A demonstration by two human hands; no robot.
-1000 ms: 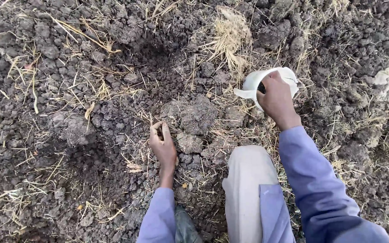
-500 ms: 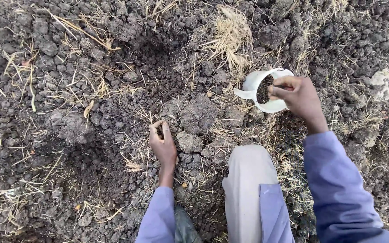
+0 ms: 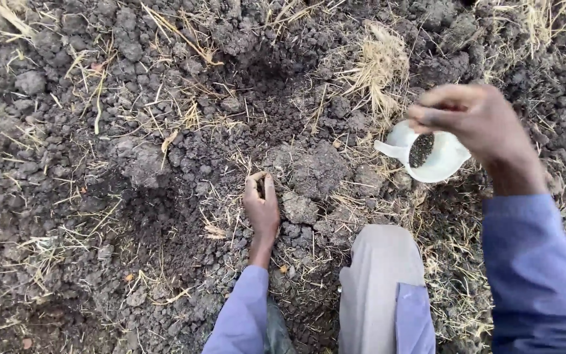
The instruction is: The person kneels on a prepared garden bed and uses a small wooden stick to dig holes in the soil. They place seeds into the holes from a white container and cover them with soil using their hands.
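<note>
White cup [image 3: 435,157] below right hand [image 3: 476,121] grip, untouched; left hand [image 3: 261,206] on soil [image 3: 132,164].

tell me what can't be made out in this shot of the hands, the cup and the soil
Head view only:
- Far rim of the white cup: covered by the right hand, which is blurred.
- Dark contents of the cup: too small to identify.
- What the left hand pinches against the soil: hidden by its closed fingers.
- Both blue sleeves and the knee: cut off by the bottom edge.

Smooth white plastic cup [image 3: 435,157] of dark grainy seed; rough, clumpy, matt dark soil [image 3: 132,196]; dry brittle straw [image 3: 378,65].
</note>
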